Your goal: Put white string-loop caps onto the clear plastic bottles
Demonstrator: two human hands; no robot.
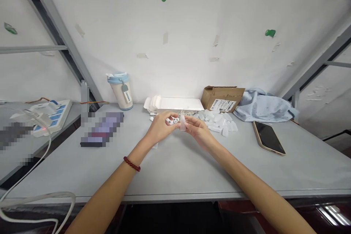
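Observation:
Above the middle of the table, both hands pinch a small translucent white plastic sleeve (pixel 182 123) that stands upright, a thin pale strand curving from its top. My left hand (pixel 161 126), below a dark red bead bracelet (pixel 132 163), meets its left side with thumb and fingers. From the right, my right hand (pixel 200 129) grips it between thumb and fingertips. Small white pieces with dark spots (pixel 173 120) lie behind my left fingers, partly hidden. Just right of my right hand spreads a heap of similar translucent pieces (pixel 219 120). Another whitish bit (pixel 155 146) shows below my left wrist.
White boxes (pixel 175 103) and an opened cardboard box (pixel 222 98) stand against the wall. A lidded cup (pixel 120 91) and a blurred purple item (pixel 104 131) are left; a phone (pixel 268 138) and light blue cloth (pixel 263 105) are right. A power strip (pixel 56 119) with cables sits far left.

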